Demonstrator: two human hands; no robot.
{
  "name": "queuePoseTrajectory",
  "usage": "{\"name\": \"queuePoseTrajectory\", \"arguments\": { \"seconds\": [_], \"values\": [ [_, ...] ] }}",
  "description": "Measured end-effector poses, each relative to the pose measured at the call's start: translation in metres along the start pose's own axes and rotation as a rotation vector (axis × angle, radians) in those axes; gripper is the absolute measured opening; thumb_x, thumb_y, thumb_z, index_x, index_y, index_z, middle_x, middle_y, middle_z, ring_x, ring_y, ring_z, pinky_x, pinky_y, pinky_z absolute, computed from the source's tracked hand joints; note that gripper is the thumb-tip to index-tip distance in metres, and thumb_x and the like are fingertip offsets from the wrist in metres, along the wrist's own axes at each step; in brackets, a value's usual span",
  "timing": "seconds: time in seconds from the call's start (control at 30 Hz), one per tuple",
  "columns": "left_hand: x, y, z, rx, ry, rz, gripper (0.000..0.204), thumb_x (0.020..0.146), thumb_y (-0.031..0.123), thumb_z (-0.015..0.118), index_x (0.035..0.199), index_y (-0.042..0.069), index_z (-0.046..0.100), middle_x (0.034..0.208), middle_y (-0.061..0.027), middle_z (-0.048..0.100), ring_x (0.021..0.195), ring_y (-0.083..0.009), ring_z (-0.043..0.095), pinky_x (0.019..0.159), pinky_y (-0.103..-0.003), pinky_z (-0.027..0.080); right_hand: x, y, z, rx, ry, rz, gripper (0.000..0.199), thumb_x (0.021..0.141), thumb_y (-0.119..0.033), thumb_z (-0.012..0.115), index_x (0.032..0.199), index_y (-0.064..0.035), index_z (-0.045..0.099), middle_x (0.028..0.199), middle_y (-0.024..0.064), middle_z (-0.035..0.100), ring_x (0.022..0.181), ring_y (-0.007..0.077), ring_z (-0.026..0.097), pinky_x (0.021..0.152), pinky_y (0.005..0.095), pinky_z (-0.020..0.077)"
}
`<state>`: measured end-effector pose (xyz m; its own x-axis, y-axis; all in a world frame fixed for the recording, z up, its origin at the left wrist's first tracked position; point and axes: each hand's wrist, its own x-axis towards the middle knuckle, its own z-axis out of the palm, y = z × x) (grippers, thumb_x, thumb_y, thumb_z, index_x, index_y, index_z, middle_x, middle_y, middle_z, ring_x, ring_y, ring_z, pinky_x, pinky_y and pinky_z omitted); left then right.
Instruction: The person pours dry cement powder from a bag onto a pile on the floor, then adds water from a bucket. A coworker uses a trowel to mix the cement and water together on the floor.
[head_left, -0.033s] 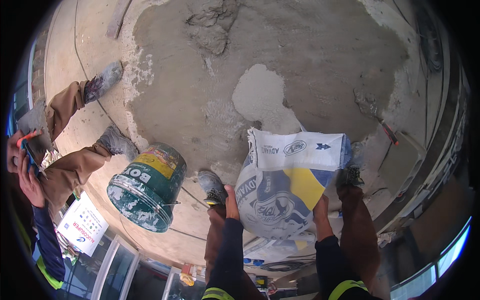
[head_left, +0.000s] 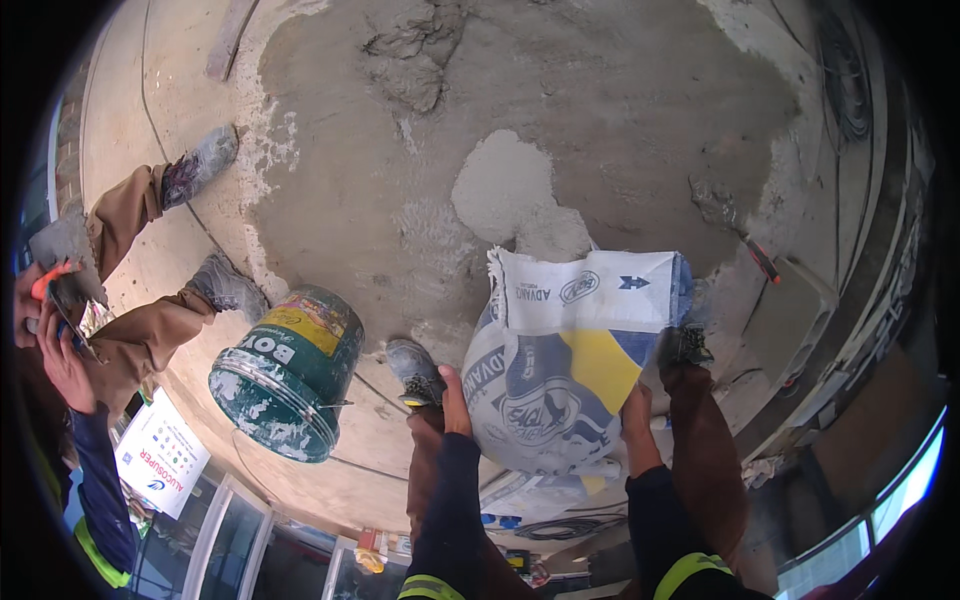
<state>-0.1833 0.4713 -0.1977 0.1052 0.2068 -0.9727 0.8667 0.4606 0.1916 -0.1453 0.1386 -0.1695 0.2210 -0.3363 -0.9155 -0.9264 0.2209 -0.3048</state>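
Observation:
A white, blue and yellow cement bag [head_left: 525, 365] is tipped forward between my legs, its open mouth toward the floor. My left hand [head_left: 456, 402] grips its left side, thumb up along the edge. On the opposite side my right hand [head_left: 637, 415] holds the bag, its fingers partly hidden. Pale grey powder [head_left: 503, 185] lies in a heap before the mouth, on a wide patch of wet grey mortar [head_left: 650, 150]. A second bag [head_left: 540, 497] lies partly hidden beneath or behind this one.
Left of me stands a green bucket [head_left: 285, 370] splashed with white. A co-worker [head_left: 140, 205] at the far left holds a flat steel trowel [head_left: 65, 240]. A trowel with a red-and-black handle [head_left: 762, 260] rests on the mortar's right edge. Lumpy mortar [head_left: 410, 60] is heaped at the far side.
More powder has come out at the bag's mouth, widening the heap's near end. My hands keep their hold on the bag. The whole view has shifted slightly.

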Motion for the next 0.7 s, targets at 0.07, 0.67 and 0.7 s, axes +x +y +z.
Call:
{"name": "queuePoseTrajectory", "arguments": {
  "seconds": [0.07, 0.67, 0.7],
  "values": [
    [-0.007, 0.019, 0.012, 0.011, 0.041, 0.031, 0.109, 0.087, 0.086, 0.029, 0.130, -0.010, 0.056, 0.125, -0.0219, 0.064, 0.118, -0.0302, 0.059, 0.102, -0.037, 0.043, -0.013, -0.029, 0.003, -0.072, 0.099, -0.014, 0.055, 0.090, -0.040, 0.066, 0.113, 0.0101, 0.065, 0.100, 0.0116, 0.067, 0.089, 0.0181, 0.060, 0.080, 0.0333, 0.0462],
    [0.016, 0.109, 0.084, 0.188, -0.219, 0.285, 0.089, 0.098, 0.069, 0.036, 0.135, -0.011, 0.051, 0.133, -0.0208, 0.058, 0.122, -0.0261, 0.054, 0.106, -0.035, 0.038, 0.084, -0.139, 0.024, -0.444, 0.001, -0.177, 0.084, 0.093, -0.062, 0.049, 0.119, 0.0178, 0.059, 0.121, 0.0308, 0.062, 0.112, 0.0355, 0.061, 0.096, 0.0400, 0.0437],
    [0.014, 0.113, 0.081, 0.199, -0.254, 0.269, 0.085, 0.099, 0.066, 0.039, 0.136, -0.010, 0.051, 0.134, -0.0193, 0.058, 0.122, -0.0247, 0.053, 0.106, -0.034, 0.038, 0.086, -0.140, 0.023, -0.399, -0.034, -0.166, 0.084, 0.094, -0.062, 0.049, 0.119, 0.0176, 0.059, 0.121, 0.0311, 0.062, 0.113, 0.0358, 0.060, 0.097, 0.0402, 0.0434]
  ]
}}
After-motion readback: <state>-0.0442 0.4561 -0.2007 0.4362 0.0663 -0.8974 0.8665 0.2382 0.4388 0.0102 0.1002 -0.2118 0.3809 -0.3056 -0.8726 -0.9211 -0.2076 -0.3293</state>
